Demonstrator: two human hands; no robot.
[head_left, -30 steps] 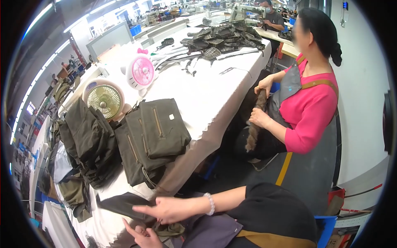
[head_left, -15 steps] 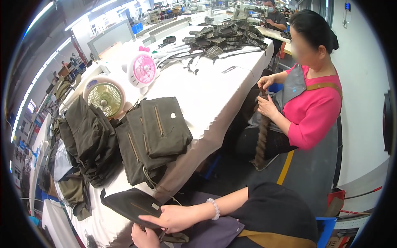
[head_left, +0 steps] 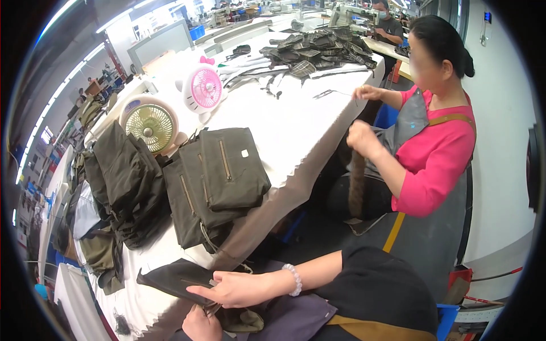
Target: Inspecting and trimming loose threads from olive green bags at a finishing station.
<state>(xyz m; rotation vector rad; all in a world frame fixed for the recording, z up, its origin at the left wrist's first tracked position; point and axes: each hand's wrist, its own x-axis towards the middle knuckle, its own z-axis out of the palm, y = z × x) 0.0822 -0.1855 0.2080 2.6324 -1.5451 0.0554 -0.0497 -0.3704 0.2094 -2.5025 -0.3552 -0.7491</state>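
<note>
My right forearm [head_left: 321,267] reached leftward, level, a beaded bracelet [head_left: 294,279] at the wrist. My right hand [head_left: 243,289] lay across the dark green garment [head_left: 170,275], index finger stretched out; I can't tell whether its half-hidden other fingers gripped. Below, my left hand [head_left: 202,324] was curled closed, pinching the garment's near edge beside the white table [head_left: 310,128].

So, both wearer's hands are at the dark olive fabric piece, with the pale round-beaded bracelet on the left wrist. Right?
Wrong wrist: in the head view, the pale round-beaded bracelet is on the right one. The rest stands: left hand and right hand are both at the dark olive fabric piece.
</note>
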